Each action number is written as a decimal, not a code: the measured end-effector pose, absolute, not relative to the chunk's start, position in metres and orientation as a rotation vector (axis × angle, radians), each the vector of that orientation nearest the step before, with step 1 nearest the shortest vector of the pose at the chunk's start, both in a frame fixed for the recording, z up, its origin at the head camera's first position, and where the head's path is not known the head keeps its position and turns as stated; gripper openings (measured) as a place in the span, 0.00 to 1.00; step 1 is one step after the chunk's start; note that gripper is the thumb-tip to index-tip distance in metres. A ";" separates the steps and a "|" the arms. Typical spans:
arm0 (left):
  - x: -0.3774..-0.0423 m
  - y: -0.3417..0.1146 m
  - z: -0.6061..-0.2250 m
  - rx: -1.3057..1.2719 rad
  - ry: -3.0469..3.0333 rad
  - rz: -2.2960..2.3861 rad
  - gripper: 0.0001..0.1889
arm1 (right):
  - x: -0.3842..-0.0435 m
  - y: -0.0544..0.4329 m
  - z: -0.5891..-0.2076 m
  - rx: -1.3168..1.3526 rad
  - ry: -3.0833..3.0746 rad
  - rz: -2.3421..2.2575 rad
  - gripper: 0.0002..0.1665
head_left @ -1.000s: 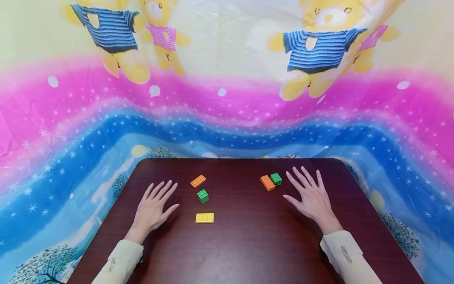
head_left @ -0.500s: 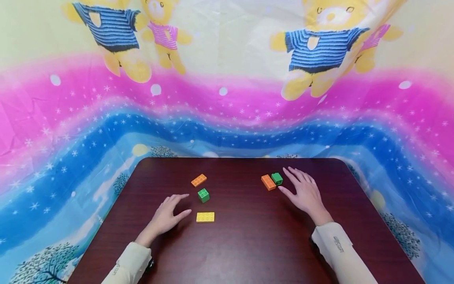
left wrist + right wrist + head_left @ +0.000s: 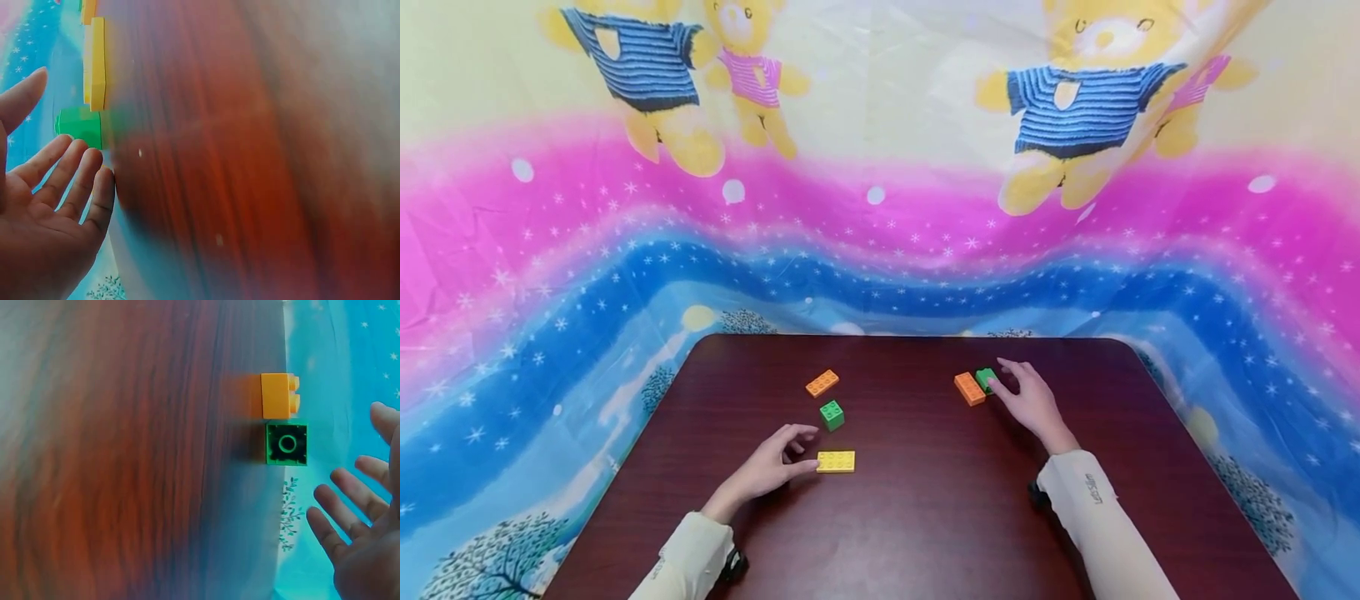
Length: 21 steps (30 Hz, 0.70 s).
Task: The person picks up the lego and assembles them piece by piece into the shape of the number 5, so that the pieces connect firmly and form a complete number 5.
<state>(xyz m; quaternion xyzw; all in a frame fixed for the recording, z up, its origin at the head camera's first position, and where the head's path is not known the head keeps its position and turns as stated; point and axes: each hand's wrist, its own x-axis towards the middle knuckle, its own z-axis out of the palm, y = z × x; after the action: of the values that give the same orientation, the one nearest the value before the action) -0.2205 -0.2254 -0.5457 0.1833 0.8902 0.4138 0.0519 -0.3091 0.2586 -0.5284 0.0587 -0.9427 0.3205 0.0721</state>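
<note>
In the head view my left hand (image 3: 766,465) is nearest the flat yellow brick (image 3: 836,462), its thumb tip beside the brick's left end. The left wrist view shows loosely bent fingers (image 3: 75,181) and an uncurled thumb, with nothing held. Just beyond the yellow brick lies a small green brick (image 3: 832,415), and farther back a thin orange brick (image 3: 822,383). My right hand (image 3: 1033,407) is beside another green brick (image 3: 985,381), partly covering it. This brick lies on its side, hollow underside (image 3: 287,444) showing, next to an orange brick (image 3: 969,389). The right fingers are spread and hold nothing.
All the bricks lie on a dark reddish-brown table (image 3: 910,533) with rounded far corners. A printed cloth (image 3: 880,250) with bears and snowflakes hangs behind the table and along its sides. Both forearms wear light sleeves (image 3: 1101,508).
My left hand has moved rightward and toward the front, to the yellow brick, its fingers bending. My right hand has moved left to the green brick. The bricks have not moved.
</note>
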 end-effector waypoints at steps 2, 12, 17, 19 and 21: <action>-0.221 -0.225 -0.546 0.566 2.691 1.272 0.29 | -0.313 0.256 -0.531 0.155 -2.840 0.997 0.38; -0.225 -0.222 -0.550 0.641 2.688 1.258 0.27 | -0.325 0.248 -0.541 0.074 -2.856 1.065 0.35; -0.225 -0.221 -0.551 0.644 2.706 1.236 0.24 | -0.328 0.244 -0.541 0.057 -2.857 1.018 0.32; -0.225 -0.221 -0.552 0.659 2.718 1.231 0.23 | -0.329 0.243 -0.542 0.049 -2.857 1.011 0.30; -0.225 -0.221 -0.553 0.668 2.728 1.222 0.21 | -0.329 0.243 -0.544 0.039 -2.857 1.006 0.29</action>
<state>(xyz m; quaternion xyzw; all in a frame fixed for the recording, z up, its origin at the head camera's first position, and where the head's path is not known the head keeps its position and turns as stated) -0.2250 -0.2211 -0.5528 0.2179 0.8900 0.3986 0.0396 -0.3291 0.2429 -0.5440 0.0129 -0.9417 0.3317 0.0559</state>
